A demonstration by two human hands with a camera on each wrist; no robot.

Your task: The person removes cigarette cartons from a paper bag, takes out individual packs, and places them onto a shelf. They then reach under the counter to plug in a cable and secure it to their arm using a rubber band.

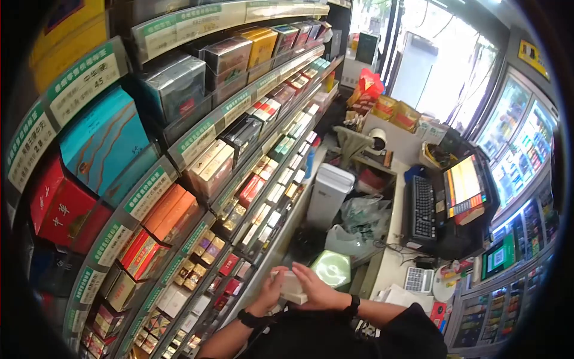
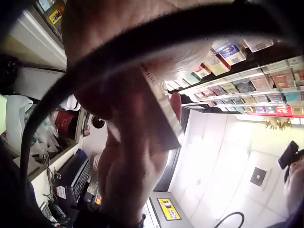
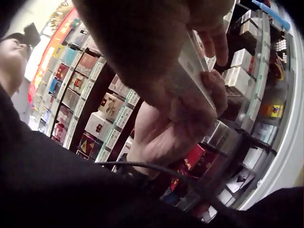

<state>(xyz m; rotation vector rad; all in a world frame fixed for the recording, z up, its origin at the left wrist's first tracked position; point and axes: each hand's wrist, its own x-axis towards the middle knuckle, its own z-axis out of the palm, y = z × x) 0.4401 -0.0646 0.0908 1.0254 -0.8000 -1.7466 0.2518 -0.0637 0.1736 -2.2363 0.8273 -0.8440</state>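
Two hands, one white box (image 1: 293,286), that's the action here. The left hand (image 1: 268,294) grips it from one side, and the right hand (image 1: 317,290) has hold of the other, fingers reaching over the top. So the box sits right between the palms, up in front of the person's dark top, and it's tilted. Each wrist has a black band on it, too.

Just past the hands there's a pale green tub-looking thing (image 1: 332,268), with clear and whitish plastic bags (image 1: 348,240) behind it and a tall white bin (image 1: 327,194) next to those. All down the left run the shelves (image 1: 197,143), packed with little boxes behind price strips, incl. a big blue box (image 1: 104,146) and a red one with gold writing.

Over on the right is the desk (image 1: 388,254): calculator (image 1: 419,279) and some papers at the near end, then a black keyboard (image 1: 423,206) and a lit screen (image 1: 464,186) beside it. Further along, yellow packets (image 1: 406,115) and a red bag (image 1: 368,90). Way back, a glass-door fridge (image 1: 517,137) full of drinks, plus a super bright window area.
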